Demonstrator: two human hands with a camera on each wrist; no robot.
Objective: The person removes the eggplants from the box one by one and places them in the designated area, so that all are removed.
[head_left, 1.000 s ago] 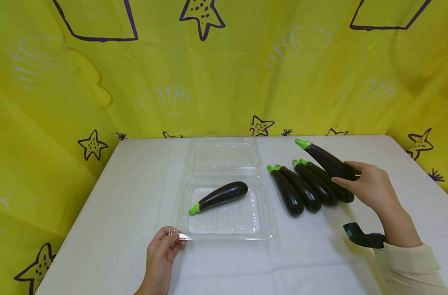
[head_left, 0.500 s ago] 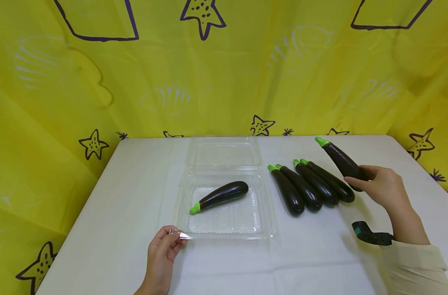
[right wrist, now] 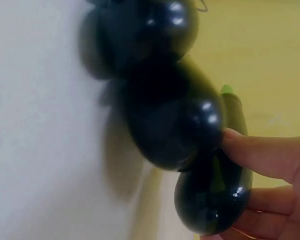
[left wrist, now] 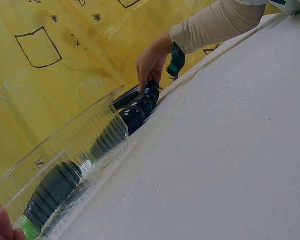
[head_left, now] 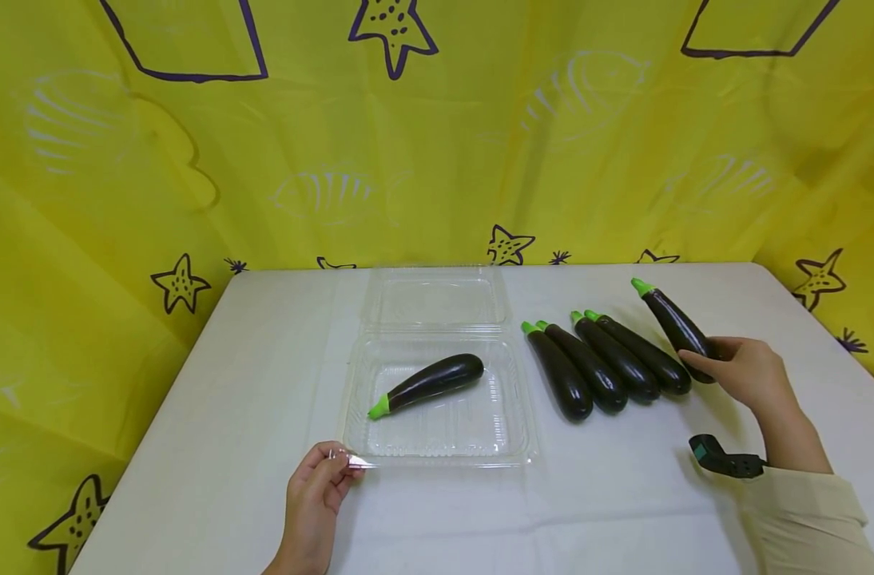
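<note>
My left hand [head_left: 315, 491] pinches the near left corner of an open clear plastic clamshell container [head_left: 437, 461]. One dark eggplant [head_left: 437, 382] with a green stem lies slantwise in its base. Over on the right, my right hand [head_left: 749, 371] grips another eggplant [head_left: 673, 319] near its thick end, stem pointing to the back left. In the right wrist view, thumb and fingers hold that eggplant [right wrist: 215, 200] from either side. Beside it, several more eggplants [head_left: 598, 359] lie in a slanted row, stems toward the back.
The container's lid [head_left: 437, 299] lies folded back flat behind the base. A white cloth [head_left: 588, 511] covers the table, and a yellow patterned curtain [head_left: 437, 144] hangs behind and at both sides. A black wrist camera [head_left: 725, 461] sits on the right wrist.
The right hand has carried its eggplant rightward, away from the row, and then lowered it toward the table. The left hand and the container have stayed in place.
</note>
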